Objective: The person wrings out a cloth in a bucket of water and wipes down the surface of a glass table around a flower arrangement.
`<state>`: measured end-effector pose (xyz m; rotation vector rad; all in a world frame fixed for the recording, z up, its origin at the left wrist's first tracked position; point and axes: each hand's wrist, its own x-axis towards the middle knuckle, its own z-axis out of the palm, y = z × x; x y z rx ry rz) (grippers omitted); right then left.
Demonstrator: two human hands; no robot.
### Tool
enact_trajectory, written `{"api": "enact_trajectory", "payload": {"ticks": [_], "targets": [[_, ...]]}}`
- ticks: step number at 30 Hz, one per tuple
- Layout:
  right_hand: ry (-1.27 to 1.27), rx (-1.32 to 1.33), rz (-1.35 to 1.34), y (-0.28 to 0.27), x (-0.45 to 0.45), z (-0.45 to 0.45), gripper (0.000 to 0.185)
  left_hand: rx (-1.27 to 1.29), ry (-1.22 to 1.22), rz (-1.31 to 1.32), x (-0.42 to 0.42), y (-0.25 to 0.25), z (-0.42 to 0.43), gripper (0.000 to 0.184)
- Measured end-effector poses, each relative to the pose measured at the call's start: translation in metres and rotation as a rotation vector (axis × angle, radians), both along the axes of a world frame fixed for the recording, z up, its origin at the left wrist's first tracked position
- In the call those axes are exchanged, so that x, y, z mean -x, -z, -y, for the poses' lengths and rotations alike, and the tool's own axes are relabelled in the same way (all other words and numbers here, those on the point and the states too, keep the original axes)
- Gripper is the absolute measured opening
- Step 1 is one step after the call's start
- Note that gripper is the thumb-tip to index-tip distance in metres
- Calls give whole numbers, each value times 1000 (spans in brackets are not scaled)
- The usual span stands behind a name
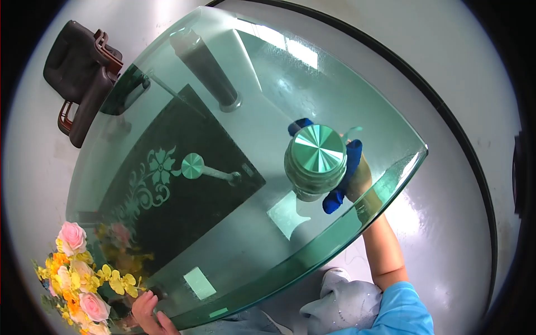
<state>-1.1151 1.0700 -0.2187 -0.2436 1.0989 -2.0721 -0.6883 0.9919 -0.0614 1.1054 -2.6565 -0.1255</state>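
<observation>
Under the green-tinted glass tabletop (251, 72), my right hand (360, 176) is closed on a dark blue cloth (350, 167). The cloth wraps round a thick, round table leg (315, 178) with a shiny disc on top; one end shows at the leg's far left side. The leg hides part of the cloth, and my right fingertips are mostly hidden. At the lower left, my left hand (151, 314) rests at the near edge of the glass, beside the flowers, with its thumb apart from the fingers and nothing visible in it.
Pink, yellow and orange flowers (78, 279) stand at the lower left. A dark brown chair (84, 72) is beyond the table's left side. Below the glass are a dark patterned panel (184, 195), a second thick leg (206, 70) and a thinner support (215, 172).
</observation>
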Motion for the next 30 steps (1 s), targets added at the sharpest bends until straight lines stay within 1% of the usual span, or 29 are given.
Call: {"api": "enact_trajectory", "payload": {"ticks": [2, 3, 4, 6, 7, 8, 9, 10, 12, 13, 14, 15, 16, 18, 19, 20, 22, 24, 25, 26, 28, 30], "targets": [[-48, -126, -89, 11, 5, 6, 45, 12, -5, -14, -2, 2, 1, 31], [-18, -122, -145, 35, 6, 7, 41, 20, 0, -11, -3, 3, 0, 31], [-35, -305, -286, 74, 11, 6, 37, 28, 9, -7, -3, 3, 1, 31], [34, -359, 26, 100, -2, 8, 34, 49, 19, -6, -6, 5, 3, 31], [36, -388, 108, 112, -7, 8, 35, 63, 23, 4, -6, 6, 3, 30], [37, -415, 189, 113, -11, 7, 40, 66, 29, -6, -2, 4, 3, 30], [50, -299, 237, 111, -16, 4, 43, 126, 60, 1, 2, 1, 4, 28], [57, -296, 234, 108, -16, 4, 43, 186, 91, 12, 5, -1, 5, 27], [147, -46, 158, 62, -26, 3, 49, 142, 97, 17, 0, 0, 6, 29], [152, -48, 162, 36, -26, 1, 49, 95, 97, 25, -3, 1, 5, 32], [168, -101, -90, 8, -23, -1, 47, 91, 103, 31, -3, 0, 4, 32], [179, -152, -343, -6, -19, -1, 47, 88, 93, 29, -3, -1, 4, 32], [186, -151, -342, -1, -16, 2, 47, 90, 83, 24, -2, -2, 5, 32], [219, -118, -569, 20, -9, 7, 49, 94, 86, 36, -1, -2, 5, 32], [4, 27, -322, 22, 1, 4, 50, 96, 84, 47, -1, -2, 5, 32], [8, -152, -223, 36, 4, 8, 51, 96, 98, 45, -3, -1, 5, 32], [130, 53, 4, 39, 1, 9, 50, 88, 95, 33, -6, 1, 7, 33], [224, 439, -38, 36, 12, 1, 48, 93, 116, 35, -4, 1, 8, 33], [300, 363, 100, 29, 12, -12, 49, 95, 123, 39, -3, -1, 8, 33], [108, 674, 528, 28, 20, -34, 50, 99, 131, 43, -1, -2, 8, 33], [-72, 787, 579, 6, 29, -51, 50, 97, 116, 41, 2, -4, 6, 34], [67, 574, 488, -14, 12, -55, 45, 106, 118, 43, -1, -1, 7, 34]]}}
